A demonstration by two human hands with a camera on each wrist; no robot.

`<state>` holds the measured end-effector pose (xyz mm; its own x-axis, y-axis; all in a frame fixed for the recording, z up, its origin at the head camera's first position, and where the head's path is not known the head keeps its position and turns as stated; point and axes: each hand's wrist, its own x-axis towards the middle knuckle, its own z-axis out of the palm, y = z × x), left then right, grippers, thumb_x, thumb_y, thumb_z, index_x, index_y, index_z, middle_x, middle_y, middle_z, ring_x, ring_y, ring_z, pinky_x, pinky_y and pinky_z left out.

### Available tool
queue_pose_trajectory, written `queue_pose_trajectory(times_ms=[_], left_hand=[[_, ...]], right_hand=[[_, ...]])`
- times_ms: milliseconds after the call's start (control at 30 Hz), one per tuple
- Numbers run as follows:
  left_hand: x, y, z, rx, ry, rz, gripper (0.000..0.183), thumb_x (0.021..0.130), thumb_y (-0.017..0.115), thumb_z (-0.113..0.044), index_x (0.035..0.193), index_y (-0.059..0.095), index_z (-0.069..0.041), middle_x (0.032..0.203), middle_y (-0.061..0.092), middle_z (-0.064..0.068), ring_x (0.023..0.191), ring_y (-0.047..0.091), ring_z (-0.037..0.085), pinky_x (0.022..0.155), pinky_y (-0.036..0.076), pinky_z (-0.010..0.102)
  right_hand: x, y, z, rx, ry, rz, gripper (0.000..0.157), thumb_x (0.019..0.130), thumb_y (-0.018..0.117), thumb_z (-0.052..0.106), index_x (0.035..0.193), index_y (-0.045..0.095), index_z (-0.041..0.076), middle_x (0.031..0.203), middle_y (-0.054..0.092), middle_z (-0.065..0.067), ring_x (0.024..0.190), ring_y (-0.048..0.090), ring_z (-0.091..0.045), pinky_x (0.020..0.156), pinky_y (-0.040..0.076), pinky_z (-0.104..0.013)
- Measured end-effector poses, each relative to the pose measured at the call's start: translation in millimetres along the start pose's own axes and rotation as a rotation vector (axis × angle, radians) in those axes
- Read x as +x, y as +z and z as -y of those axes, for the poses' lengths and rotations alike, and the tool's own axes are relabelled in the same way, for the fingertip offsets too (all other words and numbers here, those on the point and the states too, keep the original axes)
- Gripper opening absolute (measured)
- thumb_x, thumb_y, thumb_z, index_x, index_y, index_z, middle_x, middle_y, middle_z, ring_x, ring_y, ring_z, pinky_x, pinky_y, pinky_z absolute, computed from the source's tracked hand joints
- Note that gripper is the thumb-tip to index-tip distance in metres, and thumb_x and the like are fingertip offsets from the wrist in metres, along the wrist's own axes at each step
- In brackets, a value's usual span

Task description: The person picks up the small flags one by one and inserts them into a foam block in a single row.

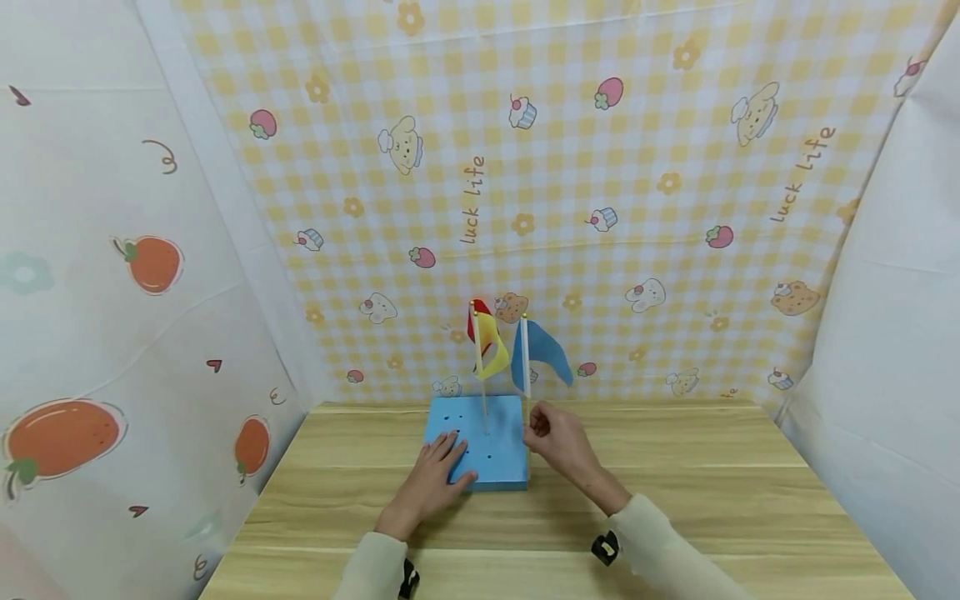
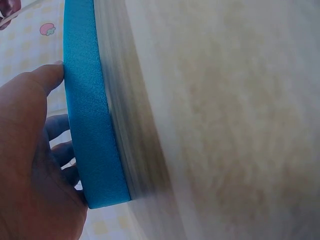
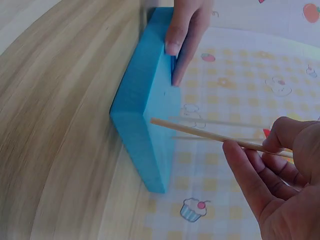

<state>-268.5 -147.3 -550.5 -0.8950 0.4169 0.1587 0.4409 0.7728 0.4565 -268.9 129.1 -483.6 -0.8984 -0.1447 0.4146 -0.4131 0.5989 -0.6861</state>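
Note:
A blue foam block (image 1: 501,472) with several small holes in its top lies on the table. My left hand (image 1: 437,473) rests on its left part with fingers spread; in the left wrist view the thumb (image 2: 49,77) lies along the block's edge. My right hand (image 1: 558,437) pinches the wooden stick (image 3: 210,135) of a blue flag (image 1: 551,348) between thumb and fingers. The stick's bare lower end points at the block, close to its right edge. A yellow flag (image 1: 495,358) and a red flag (image 1: 480,307) stand on sticks in the block.
The wood-grain table (image 1: 675,500) runs back to a yellow checked cloth (image 1: 562,167) with cartoon prints. White printed sheets hang at the left (image 1: 150,333) and right (image 1: 885,350). Dark wrist bands (image 1: 605,548) show at my cream sleeves (image 1: 667,550).

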Motion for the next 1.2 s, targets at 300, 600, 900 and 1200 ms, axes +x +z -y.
queue_pose_trajectory(times_ms=[300,600,900,1200], left_hand=[[0.8,2.2,2.3,0.017,-0.001,-0.010,0.068,0.107,0.063,-0.047,0.158,0.051,-0.004,0.170,0.037,0.023,0.161,0.030,0.045,0.129,0.023,0.068],[1.5,0.8,1.0,0.013,0.001,-0.013,0.066,0.107,0.063,-0.044,0.157,0.053,-0.002,0.169,0.039,0.023,0.160,0.031,0.046,0.129,0.023,0.068],[1.5,1.7,1.5,0.020,-0.003,-0.014,0.066,0.106,0.064,-0.045,0.156,0.053,-0.002,0.169,0.040,0.023,0.160,0.031,0.046,0.129,0.024,0.069],[1.4,1.7,1.8,0.025,-0.007,-0.003,0.068,0.107,0.062,-0.047,0.157,0.052,-0.003,0.170,0.038,0.023,0.161,0.030,0.044,0.129,0.023,0.068]], right_hand=[[9,14.0,9,-0.020,-0.099,-0.040,0.015,0.089,0.074,0.000,0.086,0.065,0.011,0.078,0.068,0.001,0.069,0.062,-0.004,0.062,0.056,-0.020],[19,29.1,20,-0.006,-0.115,-0.021,0.015,0.091,0.077,0.003,0.088,0.065,0.012,0.082,0.070,0.002,0.074,0.067,-0.007,0.067,0.058,-0.019],[26,41.2,21,-0.039,-0.158,0.000,0.014,0.094,0.076,0.004,0.090,0.066,0.012,0.085,0.072,-0.001,0.075,0.070,-0.010,0.067,0.059,-0.021],[31,49.6,20,-0.030,-0.147,-0.008,0.013,0.094,0.076,0.004,0.089,0.066,0.011,0.083,0.072,-0.001,0.075,0.071,-0.012,0.066,0.057,-0.020]])
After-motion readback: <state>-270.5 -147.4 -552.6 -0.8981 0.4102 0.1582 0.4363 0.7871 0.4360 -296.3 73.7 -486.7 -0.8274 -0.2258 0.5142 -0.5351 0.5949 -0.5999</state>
